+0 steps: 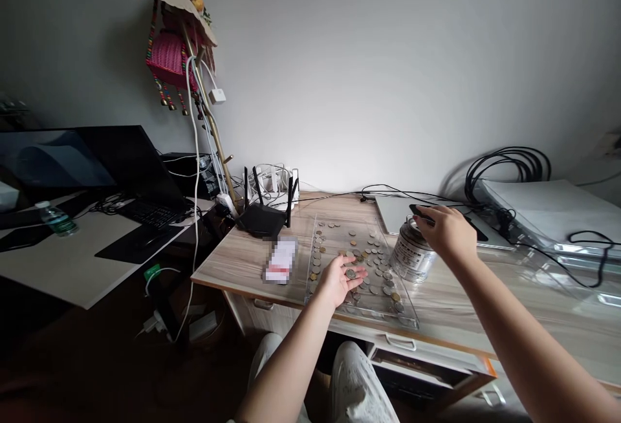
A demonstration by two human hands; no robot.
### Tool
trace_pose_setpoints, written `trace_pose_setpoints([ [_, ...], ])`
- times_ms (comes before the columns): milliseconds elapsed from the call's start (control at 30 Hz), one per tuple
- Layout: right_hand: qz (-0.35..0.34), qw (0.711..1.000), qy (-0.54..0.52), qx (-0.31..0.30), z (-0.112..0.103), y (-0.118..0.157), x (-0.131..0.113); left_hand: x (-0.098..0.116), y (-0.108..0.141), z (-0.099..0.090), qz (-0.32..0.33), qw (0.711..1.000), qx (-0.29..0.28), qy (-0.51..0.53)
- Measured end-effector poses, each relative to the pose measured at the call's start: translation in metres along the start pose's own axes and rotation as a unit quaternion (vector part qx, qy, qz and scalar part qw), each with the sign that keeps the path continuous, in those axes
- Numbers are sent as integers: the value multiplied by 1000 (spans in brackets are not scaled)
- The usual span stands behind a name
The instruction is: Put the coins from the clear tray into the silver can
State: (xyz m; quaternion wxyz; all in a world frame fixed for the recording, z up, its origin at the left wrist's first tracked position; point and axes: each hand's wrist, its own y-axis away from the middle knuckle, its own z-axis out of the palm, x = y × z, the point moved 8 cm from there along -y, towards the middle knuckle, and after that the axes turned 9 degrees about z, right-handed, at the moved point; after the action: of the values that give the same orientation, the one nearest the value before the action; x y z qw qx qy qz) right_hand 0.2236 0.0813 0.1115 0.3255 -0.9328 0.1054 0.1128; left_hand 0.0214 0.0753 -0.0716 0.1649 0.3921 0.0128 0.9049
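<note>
The person sits at a pale wood-grain desk (252,261) with a clear, shallow acrylic tray (410,319) lying flat on it, and across the tray lies a scatter of small round silver and brass-coloured coins (373,261). The left hand (342,277) is turned palm up just over the near part of the tray, fingers loosely cupped rather than clenched, with at least one coin resting in the palm. The right hand (446,229) reaches over the top of a short silver metal tin (411,256) that stands upright at the tray's right edge; the fingers are curled down over its mouth, but whether they grip the rim, pinch a coin or simply hover there I cannot tell from here.

As for progress, my guess is that the coin-gathering is at an early or middle stage: dozens of coins lie loose over most of the tray, and only a few sit in the palm. How many are inside the tin is hidden, since the hand covers the opening.

Other things are hard to read. A small white and red object (280,261) left of the tray is blurred. A black router with upright antennas (264,216) stands behind it. The flat grey laptop (395,213) behind the tin is partly blocked by the right hand.
</note>
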Motion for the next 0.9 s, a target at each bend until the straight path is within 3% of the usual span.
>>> trace_pose_setpoints([
  [67,-60,997,-48,-3,5,28,-30,1,1,2,-1,1000,-7,21],
  [200,-240,948,-94,-189,54,107,-96,1,0,1,-8,999,11,47],
  [300,-289,928,-89,-216,70,134,-112,1,0,-1,-15,999,25,44],
  [367,-286,931,-102,-205,64,125,-106,0,1,2,-19,999,13,40],
  [433,-248,945,-133,-169,44,96,-88,1,2,3,-9,1000,5,18],
  [567,-72,989,-118,-48,-1,14,-19,5,3,4,33,994,-1,-102],
  [633,-18,997,-47,-65,-2,-12,7,5,3,7,41,987,-14,-154],
  [700,-6,994,11,-105,8,-26,21,5,4,9,49,981,-24,-187],
  [833,-15,988,43,-149,23,-29,28,7,10,12,68,969,-39,-235],
  [900,-22,989,41,-142,23,-25,23,9,11,13,63,954,-53,-289],
])
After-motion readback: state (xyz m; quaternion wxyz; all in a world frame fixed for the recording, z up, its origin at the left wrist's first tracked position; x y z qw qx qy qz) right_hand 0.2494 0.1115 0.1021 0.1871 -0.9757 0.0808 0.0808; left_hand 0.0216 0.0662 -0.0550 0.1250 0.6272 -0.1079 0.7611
